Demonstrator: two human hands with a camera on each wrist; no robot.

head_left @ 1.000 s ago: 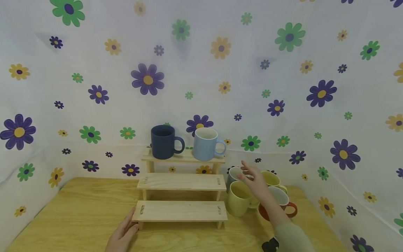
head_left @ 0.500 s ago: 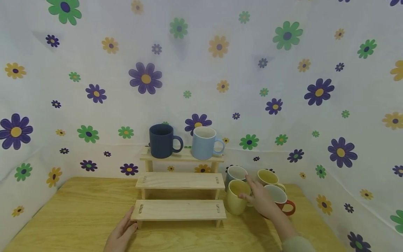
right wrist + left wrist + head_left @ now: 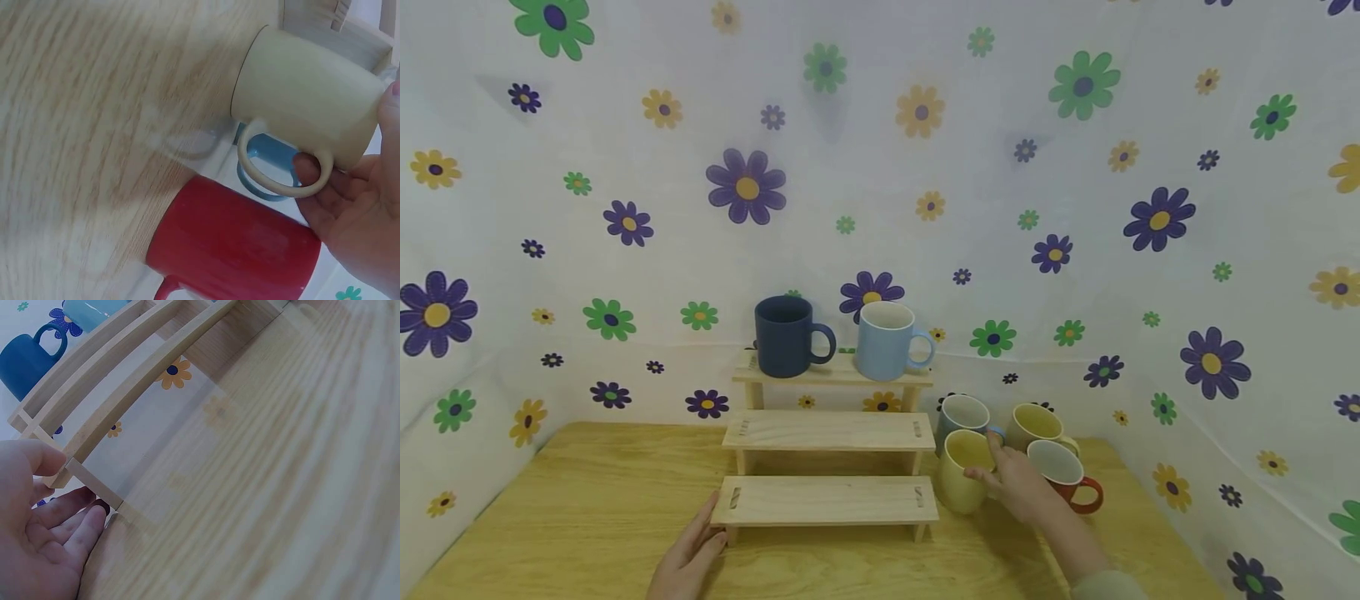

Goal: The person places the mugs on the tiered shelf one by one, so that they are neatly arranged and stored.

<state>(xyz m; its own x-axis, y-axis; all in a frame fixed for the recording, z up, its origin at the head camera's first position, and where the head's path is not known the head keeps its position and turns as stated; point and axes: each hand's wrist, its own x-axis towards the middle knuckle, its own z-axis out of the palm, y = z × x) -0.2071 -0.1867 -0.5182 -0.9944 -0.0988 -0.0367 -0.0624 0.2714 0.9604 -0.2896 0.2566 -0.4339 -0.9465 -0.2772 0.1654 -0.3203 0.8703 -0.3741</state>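
Note:
At the lower left corner of a three-step wooden stand (image 3: 827, 502), my left hand (image 3: 688, 552) holds the front step's end and leg; the left wrist view shows its fingers curled about that leg. To the right of the stand, my right hand (image 3: 1021, 487) is at a pale yellow mug (image 3: 957, 485) standing upright on the table. In the right wrist view the thumb lies against that mug's rim side, and the fingers curl in behind its handle (image 3: 284, 187). A dark blue mug (image 3: 782, 340) and a light blue mug (image 3: 882, 343) stand on the top step.
Behind the pale yellow mug is a blue mug with a white inside (image 3: 962, 412). Another yellow mug (image 3: 1036, 423) and a red mug (image 3: 1062, 471) stand close on the right. A flower-print cloth (image 3: 865, 167) encloses the wooden table (image 3: 587, 500) at the back and sides.
My right hand has come down from above the mugs to the pale yellow mug, its fingers moving in by the handle side. The left hand stays at the stand.

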